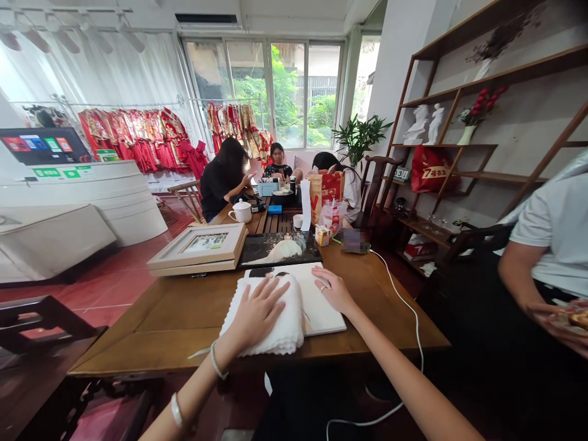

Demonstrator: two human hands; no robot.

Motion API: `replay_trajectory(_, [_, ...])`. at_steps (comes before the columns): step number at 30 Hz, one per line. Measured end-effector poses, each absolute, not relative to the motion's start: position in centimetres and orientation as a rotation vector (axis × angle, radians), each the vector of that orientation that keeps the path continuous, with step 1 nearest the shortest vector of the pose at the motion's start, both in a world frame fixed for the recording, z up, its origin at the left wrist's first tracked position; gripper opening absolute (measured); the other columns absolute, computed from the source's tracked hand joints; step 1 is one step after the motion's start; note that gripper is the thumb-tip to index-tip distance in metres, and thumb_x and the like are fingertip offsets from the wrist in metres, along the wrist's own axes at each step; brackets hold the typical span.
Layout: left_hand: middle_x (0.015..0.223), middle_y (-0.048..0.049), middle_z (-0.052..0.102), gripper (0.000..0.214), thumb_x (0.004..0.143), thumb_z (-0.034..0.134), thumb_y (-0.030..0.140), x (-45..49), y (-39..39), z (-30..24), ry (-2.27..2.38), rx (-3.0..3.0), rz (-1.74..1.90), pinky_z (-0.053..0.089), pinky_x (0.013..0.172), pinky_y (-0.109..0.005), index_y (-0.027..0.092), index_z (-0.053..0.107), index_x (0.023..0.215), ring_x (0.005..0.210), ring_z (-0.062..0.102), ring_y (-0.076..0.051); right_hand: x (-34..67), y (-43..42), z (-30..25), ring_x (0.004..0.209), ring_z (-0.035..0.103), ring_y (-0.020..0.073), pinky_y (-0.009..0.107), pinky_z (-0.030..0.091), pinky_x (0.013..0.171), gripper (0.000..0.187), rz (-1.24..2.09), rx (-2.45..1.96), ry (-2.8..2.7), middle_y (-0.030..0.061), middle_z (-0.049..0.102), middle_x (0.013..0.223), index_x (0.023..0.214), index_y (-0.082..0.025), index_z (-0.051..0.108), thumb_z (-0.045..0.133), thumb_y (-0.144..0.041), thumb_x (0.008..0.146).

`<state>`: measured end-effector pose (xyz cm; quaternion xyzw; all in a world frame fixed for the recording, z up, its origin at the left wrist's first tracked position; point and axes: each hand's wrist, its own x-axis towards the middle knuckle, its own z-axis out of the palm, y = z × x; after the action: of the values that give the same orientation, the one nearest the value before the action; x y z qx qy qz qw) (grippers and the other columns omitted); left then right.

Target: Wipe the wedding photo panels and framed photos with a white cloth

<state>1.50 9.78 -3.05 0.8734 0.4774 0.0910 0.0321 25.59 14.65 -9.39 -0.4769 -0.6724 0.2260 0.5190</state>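
Note:
My left hand [260, 312] lies flat with its fingers spread on a folded white cloth [287, 331] with a scalloped edge. Under the cloth is a pale picture panel [326, 315], its left part covered; dark patches of its print show at the far edge. On the panel's right side rests my right hand [333, 288], palm down, a ring on one finger. Neither hand grips anything. Just beyond the panel lies a dark photo print [280, 248] of a figure in a white dress. Stacked frames [202, 245] sit to its left.
A white cable [404, 288] runs down the right side of the wooden table [160, 324]. Farther back are a lidded white cup [241, 211], a small carton [322, 235] and paper bags [327, 193]. Several people sit beyond; another person [551, 245] is at the right.

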Motion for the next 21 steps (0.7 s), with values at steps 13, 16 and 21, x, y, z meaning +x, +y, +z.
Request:
replay_trajectory(13, [0.147, -0.0044, 0.036, 0.045, 0.096, 0.029, 0.038, 2.0, 17.4, -2.8, 1.675, 2.655, 0.302, 0.022, 0.104, -0.059, 0.034, 0.030, 0.141, 0.137, 0.027, -0.027, 25.7, 14.6, -9.5, 0.116, 0.057, 0.0233, 0.045, 0.040, 0.105, 0.028, 0.549, -1.138, -1.604, 0.0103, 0.066, 0.117, 0.100, -0.021, 0.070, 0.056, -0.022, 0.077])
replay_trajectory(16, [0.147, -0.0035, 0.035, 0.045, 0.096, 0.028, 0.037, 1.7, 16.4, -3.0, 1.655, 2.666, 0.313, 0.020, 0.105, -0.059, 0.034, 0.031, 0.141, 0.137, 0.025, -0.027, 25.7, 14.7, -9.5, 0.116, 0.057, 0.0231, 0.045, 0.040, 0.104, 0.029, 0.540, -1.146, -1.601, 0.0099, 0.066, 0.116, 0.101, -0.021, 0.070, 0.055, -0.020, 0.077])
replay_trajectory(21, [0.148, -0.0015, 0.033, 0.046, 0.096, 0.027, 0.039, 0.1, 12.5, -3.3, 1.612, 2.655, 0.320, 0.018, 0.107, -0.059, 0.034, 0.030, 0.141, 0.139, 0.022, -0.026, 25.6, 14.6, -9.5, 0.116, 0.057, 0.0227, 0.044, 0.040, 0.104, 0.029, 0.525, -1.142, -1.617, 0.0108, 0.066, 0.117, 0.101, -0.019, 0.070, 0.053, -0.017, 0.076])
